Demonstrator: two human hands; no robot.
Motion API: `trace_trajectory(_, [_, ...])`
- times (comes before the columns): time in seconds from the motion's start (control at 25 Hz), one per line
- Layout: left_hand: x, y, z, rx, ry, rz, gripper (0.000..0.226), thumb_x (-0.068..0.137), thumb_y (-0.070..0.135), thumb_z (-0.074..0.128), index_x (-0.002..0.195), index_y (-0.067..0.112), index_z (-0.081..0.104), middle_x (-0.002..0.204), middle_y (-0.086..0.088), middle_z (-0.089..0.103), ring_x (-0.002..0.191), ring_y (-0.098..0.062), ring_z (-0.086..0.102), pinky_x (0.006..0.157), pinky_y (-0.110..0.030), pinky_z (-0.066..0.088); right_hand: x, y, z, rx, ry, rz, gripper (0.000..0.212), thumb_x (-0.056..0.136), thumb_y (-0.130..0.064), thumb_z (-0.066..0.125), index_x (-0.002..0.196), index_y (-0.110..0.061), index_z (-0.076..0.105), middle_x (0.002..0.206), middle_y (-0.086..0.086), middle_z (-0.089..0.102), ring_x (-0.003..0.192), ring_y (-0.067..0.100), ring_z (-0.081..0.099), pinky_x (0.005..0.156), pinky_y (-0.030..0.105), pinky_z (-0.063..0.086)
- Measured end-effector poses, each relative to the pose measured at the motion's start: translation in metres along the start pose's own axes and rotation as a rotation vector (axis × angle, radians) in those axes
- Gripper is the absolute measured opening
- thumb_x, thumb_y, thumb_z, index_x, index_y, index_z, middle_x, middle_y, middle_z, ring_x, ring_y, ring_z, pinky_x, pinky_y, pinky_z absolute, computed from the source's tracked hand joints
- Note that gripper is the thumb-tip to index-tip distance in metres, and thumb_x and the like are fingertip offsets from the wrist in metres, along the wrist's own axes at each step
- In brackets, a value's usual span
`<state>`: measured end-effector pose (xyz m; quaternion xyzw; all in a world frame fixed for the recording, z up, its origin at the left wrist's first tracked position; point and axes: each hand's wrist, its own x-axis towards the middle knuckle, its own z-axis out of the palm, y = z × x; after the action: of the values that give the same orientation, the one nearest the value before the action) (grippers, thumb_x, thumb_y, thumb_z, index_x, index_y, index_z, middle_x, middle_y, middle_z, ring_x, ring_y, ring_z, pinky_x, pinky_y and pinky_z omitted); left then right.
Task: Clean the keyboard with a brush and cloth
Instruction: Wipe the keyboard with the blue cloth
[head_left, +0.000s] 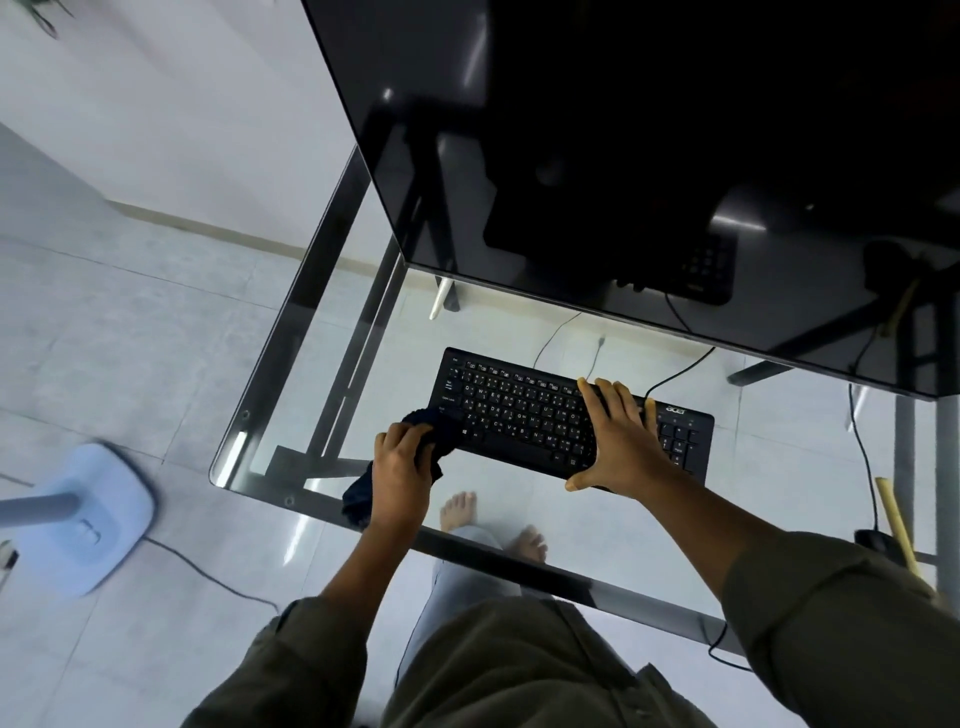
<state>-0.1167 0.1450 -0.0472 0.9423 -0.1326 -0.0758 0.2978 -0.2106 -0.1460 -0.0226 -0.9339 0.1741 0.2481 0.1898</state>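
Half blurred, a pale blue stand base (88, 519) sits far left on the floor. On a clear glass desk (228, 452), the left hand (402, 467) curls round a bunched dark blue cloth (436, 428), hiding much of it, at the left end of a black corded keyboard (519, 415). The right hand (618, 441), fingers spread flat, covers keys beside the number pad (680, 441). A pale wooden stick (893, 519) is half hidden far right.
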Motion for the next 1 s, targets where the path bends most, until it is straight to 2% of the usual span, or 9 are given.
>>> trace_trajectory(0.16, [0.053, 0.023, 0.009, -0.047, 0.013, -0.048, 0.025, 0.097, 0.006, 0.056, 0.119, 0.005, 0.066, 0.111, -0.013, 0.062, 0.100, -0.028, 0.051, 0.088, -0.037, 0.048, 0.001, -0.001, 0.001, -0.003, -0.002, 0.003, 0.147, 0.051, -0.061, 0.088, 0.155, -0.033, -0.013, 0.166, 0.004, -0.005, 0.153, 0.027, -0.011, 0.118, 0.058, -0.008])
trace_trajectory(0.28, [0.123, 0.047, 0.015, -0.027, -0.051, 0.003, 0.025, 0.097, 0.005, 0.055, 0.118, 0.005, 0.068, 0.112, -0.014, 0.061, 0.102, -0.031, 0.051, 0.092, -0.040, 0.047, 0.002, -0.001, 0.001, 0.000, -0.016, 0.011, 0.148, 0.051, -0.061, 0.088, 0.156, -0.033, -0.013, 0.166, 0.003, -0.005, 0.153, 0.026, -0.011, 0.120, 0.058, -0.008])
trace_trajectory(0.36, [0.139, 0.049, 0.016, 0.004, -0.079, 0.066, 0.023, 0.095, 0.003, 0.057, 0.114, 0.004, 0.069, 0.111, -0.016, 0.061, 0.101, -0.034, 0.051, 0.092, -0.043, 0.048, 0.003, -0.001, 0.002, -0.003, -0.021, 0.018, 0.149, 0.050, -0.062, 0.088, 0.155, -0.034, -0.013, 0.166, 0.001, -0.005, 0.153, 0.025, -0.011, 0.120, 0.059, -0.006])
trace_trajectory(0.52, [0.073, 0.021, 0.006, -0.012, -0.009, 0.058, 0.024, 0.095, 0.004, 0.059, 0.118, 0.003, 0.067, 0.111, -0.015, 0.062, 0.101, -0.032, 0.053, 0.087, -0.044, 0.051, 0.003, 0.000, 0.001, 0.003, -0.019, 0.029, 0.148, 0.049, -0.062, 0.087, 0.155, -0.035, -0.013, 0.166, -0.001, -0.006, 0.153, 0.024, -0.011, 0.121, 0.058, -0.006])
trace_trajectory(0.72, [-0.007, -0.005, 0.003, 0.001, 0.009, -0.009, 0.022, 0.089, -0.002, 0.066, 0.110, 0.002, 0.069, 0.106, -0.015, 0.065, 0.094, -0.034, 0.057, 0.078, -0.046, 0.055, 0.004, 0.000, 0.002, -0.009, -0.015, 0.022, 0.149, 0.049, -0.063, 0.087, 0.155, -0.034, -0.013, 0.166, 0.000, -0.005, 0.153, 0.025, -0.011, 0.120, 0.059, -0.005])
trace_trajectory(0.88, [0.006, 0.009, 0.004, -0.069, -0.015, -0.088, 0.023, 0.093, 0.001, 0.060, 0.115, 0.004, 0.066, 0.110, -0.012, 0.063, 0.098, -0.029, 0.054, 0.083, -0.042, 0.053, 0.003, 0.000, 0.002, -0.010, -0.006, 0.018, 0.149, 0.050, -0.062, 0.087, 0.155, -0.033, -0.015, 0.166, 0.002, -0.006, 0.153, 0.025, -0.012, 0.120, 0.059, -0.006])
trace_trajectory(1.0, [0.063, 0.032, 0.003, -0.060, -0.031, -0.098, 0.025, 0.097, 0.004, 0.053, 0.119, 0.004, 0.064, 0.113, -0.014, 0.061, 0.101, -0.028, 0.050, 0.090, -0.043, 0.049, 0.004, -0.004, 0.003, -0.024, -0.005, 0.007, 0.148, 0.052, -0.061, 0.087, 0.155, -0.032, -0.015, 0.166, 0.003, -0.008, 0.153, 0.026, -0.013, 0.120, 0.058, -0.007])
